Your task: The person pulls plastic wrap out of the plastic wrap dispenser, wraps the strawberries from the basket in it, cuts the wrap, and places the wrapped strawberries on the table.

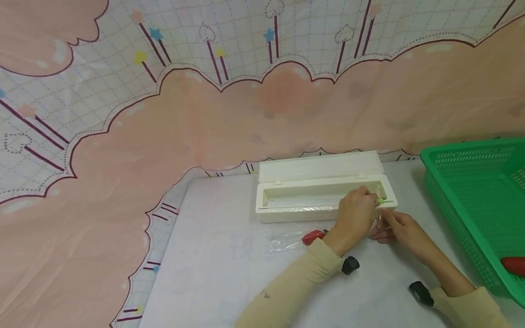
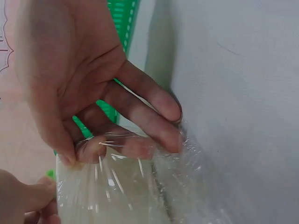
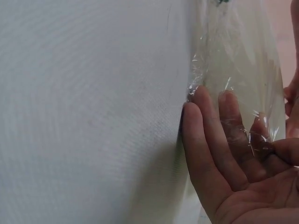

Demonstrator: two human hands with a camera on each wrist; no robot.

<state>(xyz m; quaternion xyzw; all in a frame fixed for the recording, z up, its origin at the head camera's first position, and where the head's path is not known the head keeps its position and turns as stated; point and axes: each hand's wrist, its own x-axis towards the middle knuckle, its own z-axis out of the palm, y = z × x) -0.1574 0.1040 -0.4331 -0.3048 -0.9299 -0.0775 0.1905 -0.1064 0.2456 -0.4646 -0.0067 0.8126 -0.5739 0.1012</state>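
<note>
A long white cling film dispenser (image 1: 324,193) lies on the table with its lid raised. My left hand (image 1: 356,214) reaches over its front right end and pinches a small green slide cutter (image 1: 381,200) on the rail. Clear cling film (image 2: 110,186) hangs over the dispenser's front and onto the table. My right hand (image 1: 404,232) pinches the film's edge between thumb and index finger, its other fingers (image 3: 194,126) spread behind or against the film. A red pepper-like thing (image 1: 313,237) with a dark stem lies at the film, left of my left wrist; whether the film covers it I cannot tell.
A green perforated basket (image 1: 436,182) stands at the right, with a red thing (image 1: 512,265) inside. Black wrist cameras (image 1: 350,265) sit by both sleeves. A pink patterned cloth (image 1: 229,123) hangs behind the white table (image 1: 205,273).
</note>
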